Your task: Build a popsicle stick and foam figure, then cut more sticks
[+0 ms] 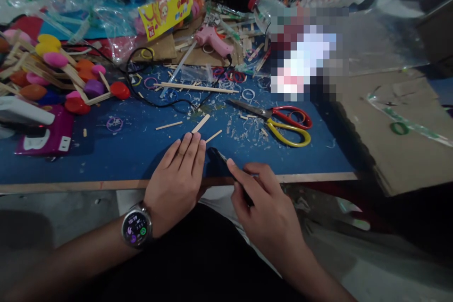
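My left hand [179, 177] lies flat on the blue table [116, 155] near its front edge, fingers stretched out together, a watch on the wrist. Its fingertips press on the near end of a flat wooden stick [200, 123]. My right hand [264, 203] is closed around a dark cutter knife [217, 158], index finger along its back, the blade end pointing toward the left hand's fingers. A thinner stick [213, 136] lies just beyond the knife.
Red and yellow scissors [283, 122] lie to the right among wood shavings. A pink glue gun [212, 40], a long stick [196, 87], rubber bands and a stick-and-colored-ball structure [60, 78] sit further back. Cardboard [389, 127] covers the right side.
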Available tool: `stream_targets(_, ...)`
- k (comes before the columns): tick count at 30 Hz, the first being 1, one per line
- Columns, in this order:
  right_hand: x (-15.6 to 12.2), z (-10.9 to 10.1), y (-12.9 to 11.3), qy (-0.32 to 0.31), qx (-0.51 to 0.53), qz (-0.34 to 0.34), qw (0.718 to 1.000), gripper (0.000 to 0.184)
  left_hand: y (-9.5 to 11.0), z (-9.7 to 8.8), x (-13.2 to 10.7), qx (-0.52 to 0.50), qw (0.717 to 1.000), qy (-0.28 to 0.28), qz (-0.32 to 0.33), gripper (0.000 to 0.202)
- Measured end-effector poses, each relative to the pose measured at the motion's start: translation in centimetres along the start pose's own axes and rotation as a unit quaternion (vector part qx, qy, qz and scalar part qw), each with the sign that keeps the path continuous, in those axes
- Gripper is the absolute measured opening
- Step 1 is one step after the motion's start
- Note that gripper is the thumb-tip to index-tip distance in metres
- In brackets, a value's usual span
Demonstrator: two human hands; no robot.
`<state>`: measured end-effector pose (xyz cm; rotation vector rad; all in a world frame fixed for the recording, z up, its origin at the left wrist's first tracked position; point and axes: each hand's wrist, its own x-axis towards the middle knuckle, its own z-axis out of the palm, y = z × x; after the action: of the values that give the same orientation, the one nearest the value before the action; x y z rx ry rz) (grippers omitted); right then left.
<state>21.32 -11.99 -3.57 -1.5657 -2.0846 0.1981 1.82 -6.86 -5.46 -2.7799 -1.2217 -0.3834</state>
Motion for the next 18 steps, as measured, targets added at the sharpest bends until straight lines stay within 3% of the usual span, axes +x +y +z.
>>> stream_targets(18,1.3,0.4,-0.2,-0.001,0.002,0.007,1.0,0.04,-0.2,-0.1,0.1,0.023,1.0,0.003,0.004,0.06)
